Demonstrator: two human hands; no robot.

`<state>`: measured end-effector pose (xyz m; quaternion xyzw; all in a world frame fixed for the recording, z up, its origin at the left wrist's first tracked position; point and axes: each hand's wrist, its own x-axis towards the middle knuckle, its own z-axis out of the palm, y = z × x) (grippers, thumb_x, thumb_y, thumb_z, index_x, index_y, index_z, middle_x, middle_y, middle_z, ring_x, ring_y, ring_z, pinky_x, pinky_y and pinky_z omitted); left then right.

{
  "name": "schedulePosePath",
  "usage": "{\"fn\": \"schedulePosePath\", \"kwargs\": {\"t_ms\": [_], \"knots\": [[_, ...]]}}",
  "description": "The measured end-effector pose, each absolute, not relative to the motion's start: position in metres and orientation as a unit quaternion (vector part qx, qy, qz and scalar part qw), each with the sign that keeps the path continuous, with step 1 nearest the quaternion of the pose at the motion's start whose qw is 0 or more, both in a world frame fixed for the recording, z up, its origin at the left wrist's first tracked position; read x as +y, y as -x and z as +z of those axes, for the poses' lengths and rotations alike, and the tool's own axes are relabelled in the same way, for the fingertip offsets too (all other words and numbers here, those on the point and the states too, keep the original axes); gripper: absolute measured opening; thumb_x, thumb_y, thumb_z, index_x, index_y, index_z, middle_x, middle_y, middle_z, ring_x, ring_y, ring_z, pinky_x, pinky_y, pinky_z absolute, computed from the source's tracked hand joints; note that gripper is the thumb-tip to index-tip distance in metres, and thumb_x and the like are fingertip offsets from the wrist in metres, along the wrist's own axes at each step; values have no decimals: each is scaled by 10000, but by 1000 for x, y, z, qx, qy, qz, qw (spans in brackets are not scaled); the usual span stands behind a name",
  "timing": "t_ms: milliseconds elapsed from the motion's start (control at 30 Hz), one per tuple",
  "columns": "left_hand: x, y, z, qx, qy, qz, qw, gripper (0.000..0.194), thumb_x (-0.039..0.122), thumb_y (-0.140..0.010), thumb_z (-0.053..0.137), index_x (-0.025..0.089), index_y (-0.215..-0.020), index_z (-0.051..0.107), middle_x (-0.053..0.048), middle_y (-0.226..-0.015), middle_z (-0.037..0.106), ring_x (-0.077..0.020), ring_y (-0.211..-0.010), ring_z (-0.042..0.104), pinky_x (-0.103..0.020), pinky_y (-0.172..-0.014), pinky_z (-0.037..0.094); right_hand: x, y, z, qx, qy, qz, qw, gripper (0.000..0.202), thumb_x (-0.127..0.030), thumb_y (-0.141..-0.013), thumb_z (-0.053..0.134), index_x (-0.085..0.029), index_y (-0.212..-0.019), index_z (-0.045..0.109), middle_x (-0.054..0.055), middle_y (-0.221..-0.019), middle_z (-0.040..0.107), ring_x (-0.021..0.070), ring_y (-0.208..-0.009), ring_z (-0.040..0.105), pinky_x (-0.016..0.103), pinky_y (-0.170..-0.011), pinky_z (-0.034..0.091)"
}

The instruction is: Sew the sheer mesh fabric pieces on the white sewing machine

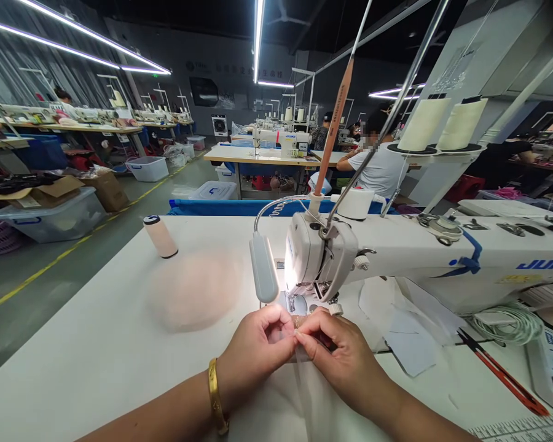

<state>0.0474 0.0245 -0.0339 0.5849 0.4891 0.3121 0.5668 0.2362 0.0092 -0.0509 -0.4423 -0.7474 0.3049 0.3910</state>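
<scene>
Just in front of the sewing machine's needle area (297, 301), my left hand (262, 341) and my right hand (338, 350) meet, thumbs and forefingers pinched together. Between them is the edge of a pale, sheer fabric (304, 393), which hangs down toward me over the table edge. The exact fold at my fingertips is hidden. A small lamp (264, 270) on a bent neck lights the machine head (311, 258). To the left lies a soft, blurred heap of beige material (193, 288).
A peach thread cone (160, 237) stands at the table's back left. On the right are paper pieces (410, 344), red-handled tweezers (502, 371), a coiled pale cord (509, 325) and a ruler (525, 428). Two large thread cones (421, 126) stand behind. A co-worker (378, 159) sits ahead.
</scene>
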Motion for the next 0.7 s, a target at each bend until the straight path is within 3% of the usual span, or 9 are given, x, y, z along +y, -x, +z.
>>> {"fn": "schedulePosePath", "kwargs": {"t_ms": [200,367,567,700], "knots": [[24,-48,-37,454,-581,351,577,197,305,-702,658,206,-692,488,26,-718,567,-105,-596,455,-197,-478,338,9,-237,-52,-750,434,303,397,184,-277,-996,581,-241,-826,640,-21,-758,639,160,-708,577,276,-672,430],[24,-49,-38,480,-574,339,570,237,306,-694,674,214,-672,456,60,-618,474,-98,-560,413,-200,-478,319,9,-238,-53,-752,431,304,395,179,-276,-1003,582,-240,-843,654,-11,-800,669,164,-741,588,282,-699,439],[24,-50,-34,472,-570,329,587,271,370,-724,712,190,-898,611,50,-685,539,-101,-559,418,-209,-484,326,9,-237,-53,-753,438,292,395,191,-274,-999,566,-237,-831,649,-20,-772,644,156,-707,565,270,-663,419],[24,-48,-33,481,-592,312,566,294,462,-767,714,189,-782,608,26,-696,575,-109,-570,443,-225,-509,351,9,-236,-51,-749,457,279,391,203,-283,-985,556,-236,-807,642,-28,-745,636,147,-662,543,262,-623,398]]}}
